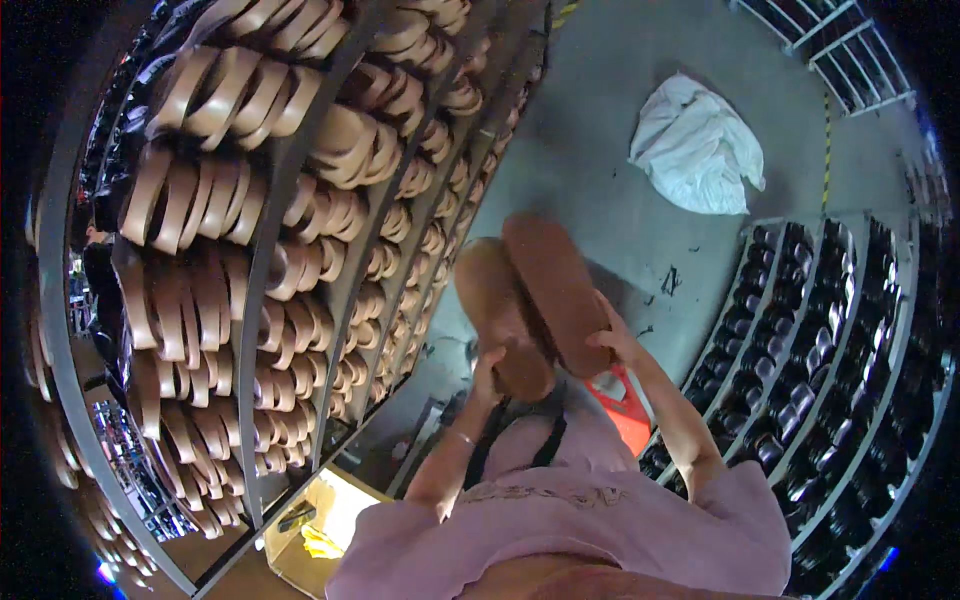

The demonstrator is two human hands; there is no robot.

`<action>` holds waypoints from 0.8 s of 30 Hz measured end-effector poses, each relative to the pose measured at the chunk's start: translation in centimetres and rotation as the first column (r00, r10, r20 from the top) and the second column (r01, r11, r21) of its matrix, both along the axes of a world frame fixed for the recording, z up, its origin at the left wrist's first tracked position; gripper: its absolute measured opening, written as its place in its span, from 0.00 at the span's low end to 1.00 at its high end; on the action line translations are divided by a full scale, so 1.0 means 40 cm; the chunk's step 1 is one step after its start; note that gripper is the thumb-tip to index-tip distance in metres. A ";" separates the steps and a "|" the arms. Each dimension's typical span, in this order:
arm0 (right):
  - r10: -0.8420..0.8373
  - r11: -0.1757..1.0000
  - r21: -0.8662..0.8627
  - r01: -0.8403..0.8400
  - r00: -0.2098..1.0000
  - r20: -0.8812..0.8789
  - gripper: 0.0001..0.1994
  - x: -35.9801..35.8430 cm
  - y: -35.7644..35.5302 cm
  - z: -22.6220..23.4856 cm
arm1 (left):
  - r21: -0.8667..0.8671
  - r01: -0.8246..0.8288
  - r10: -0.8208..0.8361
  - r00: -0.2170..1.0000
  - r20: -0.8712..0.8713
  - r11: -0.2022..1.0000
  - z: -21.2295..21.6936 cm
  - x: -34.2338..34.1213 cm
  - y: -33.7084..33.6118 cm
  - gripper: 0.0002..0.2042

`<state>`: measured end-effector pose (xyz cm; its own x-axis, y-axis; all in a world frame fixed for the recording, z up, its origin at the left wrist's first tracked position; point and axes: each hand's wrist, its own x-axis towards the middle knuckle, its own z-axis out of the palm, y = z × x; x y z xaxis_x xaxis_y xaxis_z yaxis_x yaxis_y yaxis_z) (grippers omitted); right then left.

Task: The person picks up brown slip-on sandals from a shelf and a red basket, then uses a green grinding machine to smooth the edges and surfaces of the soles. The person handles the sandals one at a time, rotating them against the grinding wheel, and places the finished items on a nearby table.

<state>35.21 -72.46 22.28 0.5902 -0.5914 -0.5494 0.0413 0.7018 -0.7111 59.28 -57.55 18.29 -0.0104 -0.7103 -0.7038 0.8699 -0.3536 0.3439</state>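
Left hand (488, 374) is closed around the near end of a tan sole-shaped piece (492, 300), while the right hand (613, 340) grips a browner sole-shaped piece (560, 285) by its lower right edge. Both pieces are side by side in front of the person, above the grey floor (590, 130). At left, a tall rack (247, 400) carries rows of similar tan pieces; at right, another rack (852, 300) is filled with shiny black items. Inside an open box (350, 505), at lower left, lies something yellow (320, 541).
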 end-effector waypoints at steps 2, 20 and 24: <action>-0.071 0.997 -0.041 0.069 0.995 -0.070 0.48 -0.011 -0.093 0.017 | -0.041 0.019 -0.020 0.999 -0.029 0.999 -0.034 -0.012 -0.120 0.29; 0.209 0.953 -0.218 -0.209 0.978 -0.021 0.53 0.173 -1.022 -0.724 | -0.038 -0.142 0.146 0.983 0.113 0.989 -0.651 0.171 -0.930 0.30; 0.330 0.927 -0.184 -0.325 0.944 -0.008 0.52 0.333 -1.179 -0.830 | 0.007 -0.344 0.332 0.912 0.239 0.939 -0.795 0.247 -1.011 0.29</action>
